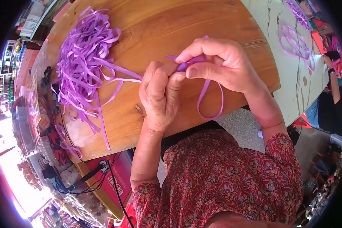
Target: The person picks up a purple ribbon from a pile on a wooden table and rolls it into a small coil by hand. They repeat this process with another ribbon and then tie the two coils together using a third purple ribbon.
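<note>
We pinch purple ribbon (182,67) with left grip (157,91) and right grip (226,64) (close together, presumably for control) above the desk (171,22).

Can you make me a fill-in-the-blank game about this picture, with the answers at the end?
1. The big pile on the table is coloured ____.
2. The table under the pile is made of ____.
3. The left hand and right hand hold the same thing, a thin ____.
4. The pile lies closer to the person's ____ hand.

Missing words: purple; wood; ribbon; left.
</note>
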{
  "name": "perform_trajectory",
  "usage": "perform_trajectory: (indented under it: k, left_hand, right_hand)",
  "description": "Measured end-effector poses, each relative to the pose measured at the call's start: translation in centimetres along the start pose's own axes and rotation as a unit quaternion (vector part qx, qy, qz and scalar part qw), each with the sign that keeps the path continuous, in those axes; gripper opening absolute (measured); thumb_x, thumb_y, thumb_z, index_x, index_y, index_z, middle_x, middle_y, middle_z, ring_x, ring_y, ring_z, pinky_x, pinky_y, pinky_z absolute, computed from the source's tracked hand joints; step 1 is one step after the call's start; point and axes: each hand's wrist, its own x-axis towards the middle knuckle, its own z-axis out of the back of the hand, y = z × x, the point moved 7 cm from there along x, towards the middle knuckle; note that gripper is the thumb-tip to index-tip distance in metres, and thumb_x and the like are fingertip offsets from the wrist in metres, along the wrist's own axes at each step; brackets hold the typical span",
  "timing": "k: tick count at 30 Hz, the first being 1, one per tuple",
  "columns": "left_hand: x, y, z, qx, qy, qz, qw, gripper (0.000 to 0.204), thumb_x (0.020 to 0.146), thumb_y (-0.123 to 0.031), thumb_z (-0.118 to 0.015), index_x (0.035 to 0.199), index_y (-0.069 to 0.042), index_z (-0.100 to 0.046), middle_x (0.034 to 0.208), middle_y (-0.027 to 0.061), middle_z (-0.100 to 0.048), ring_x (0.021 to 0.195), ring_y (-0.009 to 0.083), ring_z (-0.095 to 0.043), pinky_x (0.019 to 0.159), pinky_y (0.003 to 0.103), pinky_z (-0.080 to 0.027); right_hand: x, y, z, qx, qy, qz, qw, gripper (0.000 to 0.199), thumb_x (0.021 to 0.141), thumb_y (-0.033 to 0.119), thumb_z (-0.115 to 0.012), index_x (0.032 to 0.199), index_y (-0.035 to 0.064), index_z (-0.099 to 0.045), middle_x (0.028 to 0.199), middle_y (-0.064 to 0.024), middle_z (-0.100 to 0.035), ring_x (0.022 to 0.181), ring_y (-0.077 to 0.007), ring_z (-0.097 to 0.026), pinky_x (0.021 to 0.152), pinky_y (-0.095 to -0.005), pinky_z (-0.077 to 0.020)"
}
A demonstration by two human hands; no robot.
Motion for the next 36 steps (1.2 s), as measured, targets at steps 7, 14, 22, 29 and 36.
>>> perform_trajectory:
  k: [7,14,22,29,36]
  left_hand:
    - [-1.2,3.1,-0.6,-0.035,-0.073,0.157,0.984,0.03,0.095,-0.02,-0.048,0.116,0.0,-0.055,0.114,0.0143,-0.051,0.085,0.0199,-0.054,0.077,0.031,-0.046]
    - [-0.1,0.7,-1.9,0.135,-0.064,0.061,0.987,0.037,0.086,-0.006,-0.059,0.121,0.0,-0.049,0.109,0.0123,-0.045,0.071,0.0163,-0.049,0.059,0.027,-0.042]
    - [-0.4,1.6,-2.6,0.181,-0.012,0.054,0.982,0.026,0.081,0.001,-0.06,0.107,0.002,-0.057,0.098,0.0115,-0.051,0.066,0.0169,-0.051,0.054,0.028,-0.042]
    - [-0.7,2.1,-2.8,0.168,0.007,0.043,0.985,0.015,0.081,-0.001,-0.061,0.096,0.003,-0.061,0.091,0.0145,-0.056,0.069,0.0231,-0.057,0.059,0.031,-0.047]
    - [-1.3,3.1,-1.8,0.212,-0.005,-0.006,0.977,0.009,0.079,-0.002,-0.062,0.088,0.0,-0.063,0.082,0.0171,-0.06,0.076,0.0327,-0.059,0.066,0.035,-0.048]
  right_hand:
    - [-0.3,1.0,2.5,-0.173,-0.068,0.083,0.979,0.01,0.08,0.007,-0.067,0.089,0.0027,-0.066,0.079,-0.0081,-0.063,0.073,-0.0162,-0.061,0.065,-0.0265,-0.0484]
    - [-0.9,-2.0,4.5,-0.068,-0.057,-0.007,0.996,0.013,0.082,0.012,-0.066,0.092,0.004,-0.066,0.086,-0.0053,-0.065,0.08,-0.0124,-0.061,0.07,-0.0261,-0.0482]
    - [-6.5,2.3,19.2,-0.102,-0.242,-0.019,0.965,0.016,0.083,0.014,-0.066,0.095,0.0045,-0.067,0.093,-0.0027,-0.066,0.084,-0.0114,-0.06,0.076,-0.0264,-0.0482]
    - [-16.9,10.5,36.3,-0.421,-0.463,0.057,0.778,0.018,0.079,0.005,-0.064,0.097,0.0026,-0.066,0.092,-0.0087,-0.065,0.083,-0.0182,-0.061,0.072,-0.0277,-0.0473]
    - [-20.6,9.0,32.8,-0.62,-0.443,0.067,0.644,0.028,0.086,0.02,-0.062,0.112,0.0095,-0.062,0.102,-0.0032,-0.065,0.09,-0.0166,-0.062,0.079,-0.0268,-0.047]
